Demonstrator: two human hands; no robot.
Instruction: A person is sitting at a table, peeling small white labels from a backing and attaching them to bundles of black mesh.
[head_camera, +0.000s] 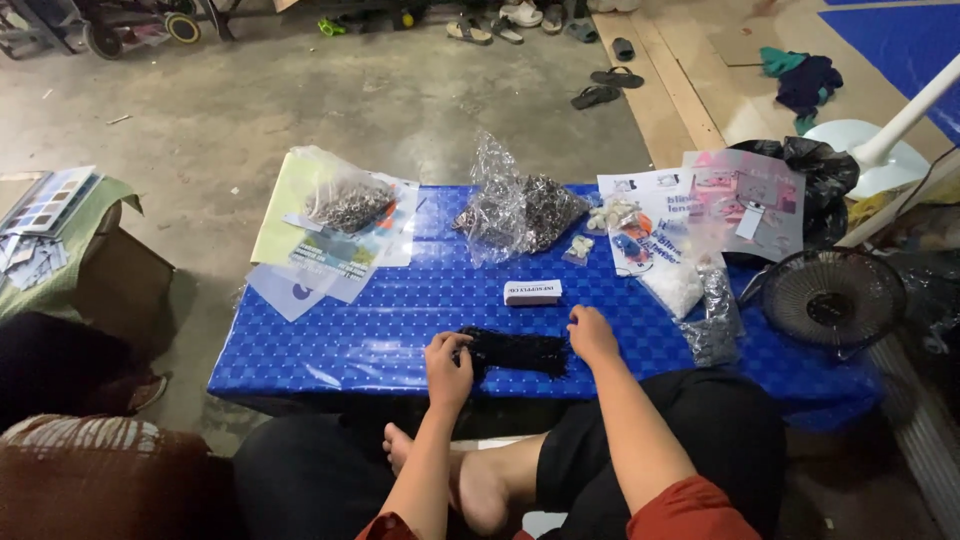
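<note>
Both my hands work a black bundle (518, 352) at the near edge of the blue surface (330, 350).

My left hand (448, 362) pinches the bundle's left end, fingers clenched on it; my right hand (592, 334) rests on its right end, grip unclear. Just beyond lies a small white box (532, 292), then clear bags of metal parts (515, 212) farther back.

The table (380, 330) carries one black bundle (518, 352), one small white box (532, 292), and two clear bags of small metal parts (348, 203) (515, 212). Right of them lie two printed sheets (655, 215) (745, 200), and one small black fan (833, 298) stands at the edge. On the floor beyond lie two dark sandals (617, 77) (596, 96).
</note>
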